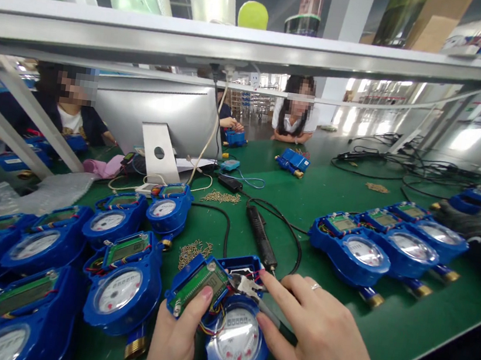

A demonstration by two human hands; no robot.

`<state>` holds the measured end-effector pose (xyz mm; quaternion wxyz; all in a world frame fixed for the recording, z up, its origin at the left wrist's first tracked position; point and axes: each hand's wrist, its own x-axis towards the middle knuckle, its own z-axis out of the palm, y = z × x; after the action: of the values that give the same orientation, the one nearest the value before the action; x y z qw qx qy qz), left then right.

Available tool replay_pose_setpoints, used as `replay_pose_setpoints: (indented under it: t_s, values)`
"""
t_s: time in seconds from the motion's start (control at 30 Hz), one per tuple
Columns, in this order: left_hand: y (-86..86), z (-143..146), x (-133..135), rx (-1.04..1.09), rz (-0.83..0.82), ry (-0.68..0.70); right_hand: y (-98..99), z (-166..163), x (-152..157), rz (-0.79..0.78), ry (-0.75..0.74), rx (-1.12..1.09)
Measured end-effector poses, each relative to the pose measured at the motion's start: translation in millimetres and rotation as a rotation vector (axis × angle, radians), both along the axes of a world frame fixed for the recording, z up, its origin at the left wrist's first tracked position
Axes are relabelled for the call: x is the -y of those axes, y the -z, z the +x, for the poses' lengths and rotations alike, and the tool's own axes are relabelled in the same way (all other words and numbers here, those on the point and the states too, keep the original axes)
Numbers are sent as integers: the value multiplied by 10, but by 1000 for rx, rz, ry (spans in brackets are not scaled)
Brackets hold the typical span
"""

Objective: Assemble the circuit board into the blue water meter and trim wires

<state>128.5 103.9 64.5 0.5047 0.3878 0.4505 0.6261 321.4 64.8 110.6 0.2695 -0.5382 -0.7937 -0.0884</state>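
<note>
My left hand [178, 337] is closed on a green circuit board [195, 285] with a small display, its thumb pressed on the board's face. The board sits in a blue frame, tilted up beside the open compartment of a blue water meter [237, 339]. Thin coloured wires run from the board to the meter. My right hand [323, 326] grips a pair of cutting pliers [248, 287] with dark handles. Their jaws are over the wires at the open compartment, and the index fingertip touches near its edge. Whether the jaws meet a wire cannot be made out.
Several blue meters [119, 291] crowd the left, and more [361, 252] stand in a row on the right. A black electric screwdriver [260, 235] lies behind the work, near screw piles [195, 254]. A monitor [160, 116] and co-workers [296, 113] are beyond, under a shelf [257, 49].
</note>
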Motion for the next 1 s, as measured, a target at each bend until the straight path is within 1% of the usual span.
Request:
replay_pose_setpoints:
  t_s: [0.07,0.1,0.2,0.3,0.33,0.4,0.5,0.53,0.57,0.6,0.7,0.77,0.83,0.9,1.0]
  values:
    - [-7,6,-10,55,-7,10,4,10,1,-73,-9,-55]
    - [-19,13,-15,96,-21,23,-1,17,0,-143,-21,-108]
    - [-78,33,-23,249,-85,64,-56,45,-25,-452,-109,-381]
    - [-133,33,-21,345,-157,93,-131,90,-99,-793,-286,-764]
    - [-144,29,-18,360,-171,104,-147,110,-132,-887,-335,-856]
    - [-154,15,-14,375,-185,128,-156,154,-195,-1023,-375,-932]
    - [-143,-15,-14,380,-184,168,-133,198,-242,-1133,-378,-892]
    - [-134,-28,-19,377,-181,181,-124,199,-237,-1116,-370,-863]
    - [-122,-42,-25,373,-181,196,-114,191,-222,-1046,-346,-813]
    - [-110,-56,-34,369,-182,209,-105,177,-199,-927,-310,-736]
    - [-83,-78,-59,367,-189,198,-71,122,-113,-480,-168,-432]
    - [-89,-65,-63,385,-178,166,-44,96,-71,-311,-128,-286]
    - [-114,-34,-53,398,-166,158,-15,84,-52,-222,-112,-214]
    - [-143,-3,-36,397,-165,157,14,81,-49,-165,-110,-178]
    - [-154,-2,-28,395,-173,148,39,82,-61,-142,-130,-192]
